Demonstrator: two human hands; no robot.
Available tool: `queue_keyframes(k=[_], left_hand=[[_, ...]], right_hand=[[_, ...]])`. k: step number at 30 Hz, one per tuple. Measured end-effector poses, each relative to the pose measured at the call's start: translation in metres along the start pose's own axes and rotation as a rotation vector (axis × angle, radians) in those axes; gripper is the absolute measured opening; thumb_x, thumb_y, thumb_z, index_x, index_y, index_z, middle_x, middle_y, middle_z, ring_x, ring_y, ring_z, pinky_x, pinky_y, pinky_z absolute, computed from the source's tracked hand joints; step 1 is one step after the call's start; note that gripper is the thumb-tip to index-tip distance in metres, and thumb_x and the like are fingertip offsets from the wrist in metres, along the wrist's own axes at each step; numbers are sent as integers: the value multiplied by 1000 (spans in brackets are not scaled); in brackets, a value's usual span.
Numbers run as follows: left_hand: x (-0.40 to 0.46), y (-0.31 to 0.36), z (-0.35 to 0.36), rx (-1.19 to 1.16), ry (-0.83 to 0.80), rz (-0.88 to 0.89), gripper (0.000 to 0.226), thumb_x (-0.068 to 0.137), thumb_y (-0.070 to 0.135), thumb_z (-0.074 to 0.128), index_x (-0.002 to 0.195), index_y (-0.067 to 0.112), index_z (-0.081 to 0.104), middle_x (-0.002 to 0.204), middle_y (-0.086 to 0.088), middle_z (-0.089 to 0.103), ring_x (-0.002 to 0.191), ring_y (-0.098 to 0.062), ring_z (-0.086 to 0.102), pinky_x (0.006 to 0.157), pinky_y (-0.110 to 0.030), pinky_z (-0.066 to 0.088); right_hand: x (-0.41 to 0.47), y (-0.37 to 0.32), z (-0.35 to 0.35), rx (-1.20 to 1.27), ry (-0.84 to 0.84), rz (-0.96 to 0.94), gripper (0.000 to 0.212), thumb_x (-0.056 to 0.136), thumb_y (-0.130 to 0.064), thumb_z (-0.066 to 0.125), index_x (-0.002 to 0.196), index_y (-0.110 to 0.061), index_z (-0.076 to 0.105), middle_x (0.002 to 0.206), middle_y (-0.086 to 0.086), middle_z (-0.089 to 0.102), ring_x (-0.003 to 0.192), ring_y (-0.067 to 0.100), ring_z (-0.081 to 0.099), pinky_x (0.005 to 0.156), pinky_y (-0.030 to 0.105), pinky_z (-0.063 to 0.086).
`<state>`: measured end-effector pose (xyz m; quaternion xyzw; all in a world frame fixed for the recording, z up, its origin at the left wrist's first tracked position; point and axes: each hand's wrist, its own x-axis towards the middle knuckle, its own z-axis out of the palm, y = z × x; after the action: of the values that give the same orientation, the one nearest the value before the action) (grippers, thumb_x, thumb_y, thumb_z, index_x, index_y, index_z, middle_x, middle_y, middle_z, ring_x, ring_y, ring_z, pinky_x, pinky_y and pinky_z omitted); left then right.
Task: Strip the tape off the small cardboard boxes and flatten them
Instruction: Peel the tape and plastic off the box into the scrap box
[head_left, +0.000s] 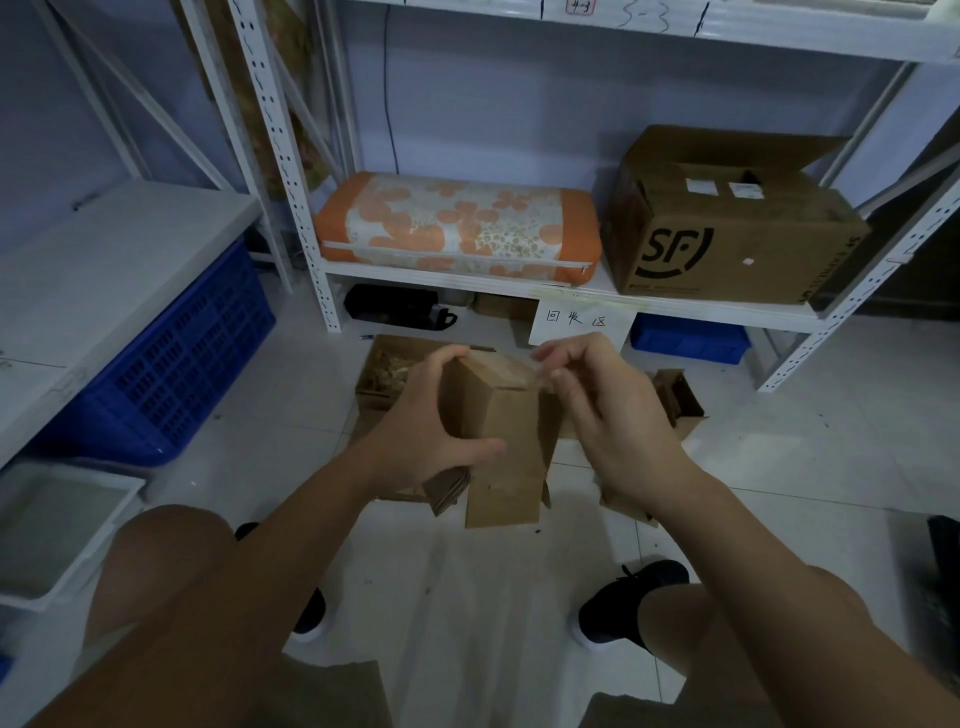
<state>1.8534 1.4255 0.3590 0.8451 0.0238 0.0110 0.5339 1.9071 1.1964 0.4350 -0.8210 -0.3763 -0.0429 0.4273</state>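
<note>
at the far left a blue crate (176, 358) sits under a pale bench, well apart from the work. next comes the left hand (431, 415), its fingers and thumb curled round the side of the small cardboard box (498, 415), which it holds up in the air over the tiled floor, between the person's knees and the white shelf (467, 275). the box stands roughly upright, its lower flaps hanging loose and its top end still closed. behind it on the floor lies an open box of scraps (384, 369) (what the scraps are is too blurred to tell). to the right, the right hand (613, 421) reaches the box's top right corner with fingertips (550, 374) pinched together there, apparently on a strip of clear tape; the tape itself barely shows. further right more cardboard pieces (675, 400) lie on the floor, and a large printed carton (727, 228) rests on the shelf.

the step in hand looks like peeling the top seam. it would go best if the left hand keeps the box steady while the right draws the strip low along the seam, slowly, so it lifts in one piece rather than tearing the paper.
</note>
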Motion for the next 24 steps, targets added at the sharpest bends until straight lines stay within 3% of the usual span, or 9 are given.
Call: queue_keyframes(k=[4,8,11,15,18,21,24], left_hand=[[-7,-8,0,-69,-7,14,114,54,58,95,147,47,29,148,3,38,131,-20,51,101,-47,57],[-14,-9,2,-113,6,47,110,57,49,95,147,43,31,147,2,39,130,-18,53,100,-44,58],[-16,-8,0,8,42,145,113,61,52,93,150,37,25,150,3,32,136,-21,46,104,-47,55],[-15,-3,-2,134,87,268,112,64,55,90,150,29,25,149,5,28,136,-24,42,106,-53,51],[-12,-3,-3,174,92,288,113,63,56,90,151,28,26,149,3,27,136,-25,41,106,-53,49],[-10,-5,-4,164,79,290,114,63,56,92,152,28,27,150,1,30,137,-25,42,107,-53,49],[-9,-8,-3,136,83,259,114,62,58,92,152,32,27,151,-1,33,137,-25,44,107,-53,49]], right_hand=[[1,1,-2,-125,-93,-170,13,91,-6,71,96,-18,72,94,-8,70,93,1,63,80,15,51],[3,-1,-5,-32,-64,-119,12,88,-9,76,92,-20,75,89,-8,72,87,6,68,77,27,57],[4,-1,-4,97,-10,47,15,90,-15,75,100,-23,68,91,-9,70,90,9,68,80,35,59],[4,0,2,-46,-21,-220,14,91,-4,71,98,-16,73,95,-3,66,91,10,64,76,30,55],[1,6,9,-222,-14,-343,13,90,-6,70,99,-13,77,102,1,65,97,12,60,78,29,53],[-2,7,10,-231,-49,-345,16,91,-5,68,102,-13,77,108,2,67,103,14,61,83,32,55],[0,4,1,-107,-150,-215,25,90,-6,62,107,-15,78,115,-4,70,111,12,61,92,36,53]])
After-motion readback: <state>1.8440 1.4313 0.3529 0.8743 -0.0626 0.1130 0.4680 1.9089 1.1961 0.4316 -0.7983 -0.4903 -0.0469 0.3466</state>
